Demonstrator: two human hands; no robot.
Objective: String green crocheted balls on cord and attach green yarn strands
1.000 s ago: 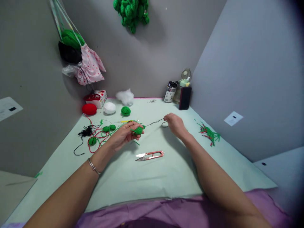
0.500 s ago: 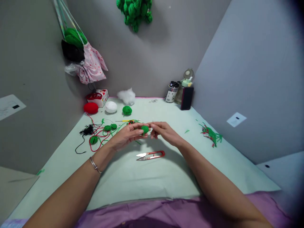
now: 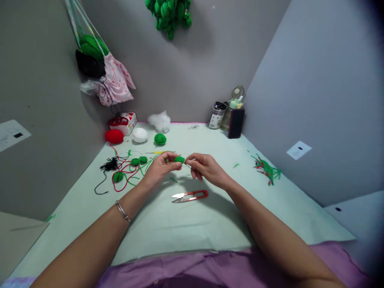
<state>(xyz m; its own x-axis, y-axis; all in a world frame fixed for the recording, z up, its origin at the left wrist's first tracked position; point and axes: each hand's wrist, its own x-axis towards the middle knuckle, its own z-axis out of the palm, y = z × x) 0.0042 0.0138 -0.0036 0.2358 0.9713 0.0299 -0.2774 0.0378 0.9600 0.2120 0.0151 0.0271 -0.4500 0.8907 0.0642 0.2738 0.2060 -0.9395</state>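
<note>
My left hand (image 3: 160, 168) pinches a small green crocheted piece (image 3: 179, 159) between thumb and fingers, above the table. Close on its right, my right hand (image 3: 204, 166) has thumb and forefinger pressed together on a thin needle-like tool (image 3: 187, 165) at the edge of the piece; its exact kind is too small to tell. Below both hands, thread snips (image 3: 192, 195) with red handles lie on the table, blades pointing left. Past my left hand rests a yellow-handled crochet hook (image 3: 158, 152), partly among green strands.
Balls of red yarn (image 3: 114, 136), white yarn (image 3: 139, 135) and green yarn (image 3: 160, 139) stand at the back left, near white stuffing (image 3: 159, 121). Tangled black yarn (image 3: 110, 164) lies at left. Green scraps (image 3: 267, 170) lie right. A phone (image 3: 236, 123) leans at the back right.
The green piece has turned and shifted slightly left and up in my left hand, whose fingers are more bent. My right hand's fingertips have moved slightly left, and the thin tool shows more clearly.
</note>
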